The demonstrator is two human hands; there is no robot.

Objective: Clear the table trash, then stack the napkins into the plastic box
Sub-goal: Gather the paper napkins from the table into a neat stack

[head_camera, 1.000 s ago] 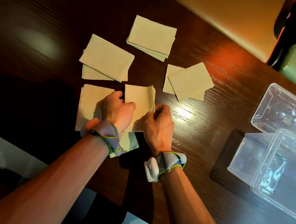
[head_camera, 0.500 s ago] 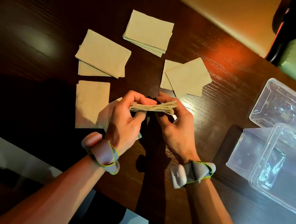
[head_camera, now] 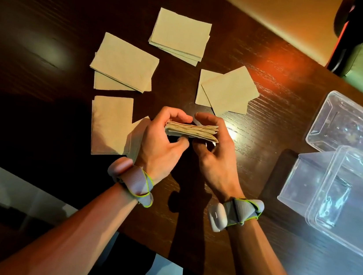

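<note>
Hands held the stack edge-on above the table: our left hand pinched one end, our right hand the other, fingers curled over, thumbs under. We judged the napkins light, soft and prone to fanning, so the grip belongs at both short ends, pressed flat. Loose napkins lay beyond. Well to the right, the box and a second tub appeared empty.

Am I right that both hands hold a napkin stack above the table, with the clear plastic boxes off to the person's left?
Not quite. The head view shows the left hand and right hand holding the napkin stack above the table, but the clear plastic boxes sit to the person's right, not left.
</note>
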